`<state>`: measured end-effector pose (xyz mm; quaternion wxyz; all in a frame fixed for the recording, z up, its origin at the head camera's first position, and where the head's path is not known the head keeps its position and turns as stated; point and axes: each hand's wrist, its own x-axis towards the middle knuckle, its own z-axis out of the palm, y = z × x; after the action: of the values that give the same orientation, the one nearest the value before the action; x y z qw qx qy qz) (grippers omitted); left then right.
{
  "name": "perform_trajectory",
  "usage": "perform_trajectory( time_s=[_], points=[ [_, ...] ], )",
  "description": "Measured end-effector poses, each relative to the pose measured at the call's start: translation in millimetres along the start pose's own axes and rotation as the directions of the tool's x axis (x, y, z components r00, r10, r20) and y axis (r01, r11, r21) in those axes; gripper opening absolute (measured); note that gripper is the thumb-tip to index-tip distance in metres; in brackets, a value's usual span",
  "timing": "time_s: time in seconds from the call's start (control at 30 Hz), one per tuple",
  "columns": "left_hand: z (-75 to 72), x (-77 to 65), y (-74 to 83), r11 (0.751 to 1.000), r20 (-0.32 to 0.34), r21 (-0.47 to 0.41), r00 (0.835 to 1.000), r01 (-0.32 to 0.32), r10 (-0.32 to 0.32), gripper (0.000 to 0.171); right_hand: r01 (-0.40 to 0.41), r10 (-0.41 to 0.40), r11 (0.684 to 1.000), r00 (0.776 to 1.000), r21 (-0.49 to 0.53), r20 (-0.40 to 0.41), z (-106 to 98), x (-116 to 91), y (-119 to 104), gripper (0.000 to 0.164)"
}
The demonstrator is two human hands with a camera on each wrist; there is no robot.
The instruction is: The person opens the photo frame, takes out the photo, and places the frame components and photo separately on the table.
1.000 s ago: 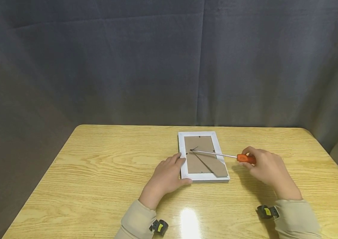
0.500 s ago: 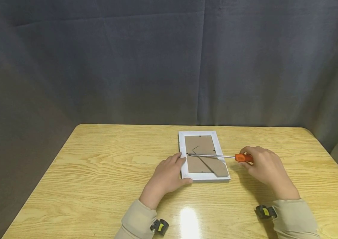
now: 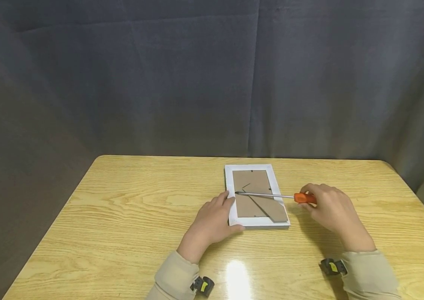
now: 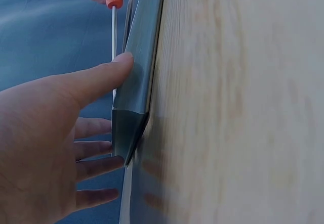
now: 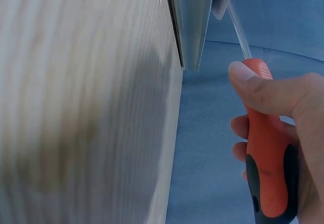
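The white picture frame (image 3: 253, 222) lies face down on the wooden table (image 3: 129, 216), between the two hands, its brown backing board (image 3: 246, 207) uppermost. The left hand (image 3: 213, 218) is at the frame's left near corner, its fingers extended rather than closed, fingertips touching the left side and the thumb stretched out along the near edge, so that the corner sits in the space between thumb and fingers. The right hand (image 3: 333, 208) is apart from the frame, to its right and above the table, and grips an orange and black screwdriver (image 5: 260, 125) by the handle, the thumb laid along the front end. From that grip the metal shaft runs leftward across the frame, above the brown stand flap (image 3: 274, 209), and its tip is at the left inner edge of the border, near the left fingertips; whether the tip presses on anything there cannot be told. A dark curtain (image 3: 178, 83) hangs behind the table
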<state>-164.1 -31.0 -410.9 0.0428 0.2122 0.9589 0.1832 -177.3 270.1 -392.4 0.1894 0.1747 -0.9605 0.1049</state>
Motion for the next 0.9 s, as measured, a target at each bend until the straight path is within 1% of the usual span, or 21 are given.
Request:
perform_trajectory(
  time_s=[0.13, 0.23, 0.37, 0.5, 0.57, 0.67, 0.73, 0.83, 0.9],
  points=[
    [-2.2, 0.9, 0.7, 1.000, -0.005, 0.022, 1.000, -0.007, 0.007, 0.084, 0.011, -0.011, 1.000, 1.000, -0.009, -0.029, -1, 1, 1, 0.027],
    [-5.0, 1.0, -1.2, 1.000, -0.012, 0.026, 1.000, -0.009, 0.009, 0.082, 0.031, -0.032, 0.999, 0.997, -0.026, -0.068, -1, 5, 1, 0.027],
    [-5.7, -0.9, -4.5, 1.000, -0.013, -0.004, 1.000, 0.001, -0.001, 0.081, 0.069, -0.074, 0.996, 0.991, -0.050, -0.115, 0, 9, 0, 0.028],
    [-4.1, -2.4, -7.7, 0.999, -0.018, -0.036, 1.000, 0.006, -0.006, 0.081, 0.097, -0.106, 0.993, 0.986, -0.068, -0.131, 2, 13, -3, 0.028],
    [-3.6, -3.1, -9.0, 0.999, -0.023, -0.047, 1.000, 0.008, -0.009, 0.081, 0.122, -0.134, 0.989, 0.981, -0.088, -0.141, 2, 17, -5, 0.028],
    [-2.9, -3.5, -10.5, 0.999, -0.028, -0.054, 1.000, 0.008, -0.009, 0.081, 0.174, -0.196, 0.976, 0.966, -0.133, -0.168, -3, 24, -8, 0.026],
    [-2.5, -3.3, -10.9, 0.998, -0.026, -0.061, 1.000, 0.005, -0.007, 0.080, 0.218, -0.249, 0.961, 0.950, -0.171, -0.187, -8, 30, -11, 0.024],
    [-2.2, -2.3, -10.8, 0.997, -0.024, -0.074, 1.000, -0.004, 0.002, 0.080, 0.278, -0.323, 0.933, 0.926, -0.227, -0.194, -19, 40, -15, 0.020],
    [-2.5, -1.6, -10.4, 0.997, -0.024, -0.081, 1.000, -0.005, 0.003, 0.079, 0.307, -0.358, 0.917, 0.916, -0.256, -0.182, -25, 46, -19, 0.018]
  ],
)
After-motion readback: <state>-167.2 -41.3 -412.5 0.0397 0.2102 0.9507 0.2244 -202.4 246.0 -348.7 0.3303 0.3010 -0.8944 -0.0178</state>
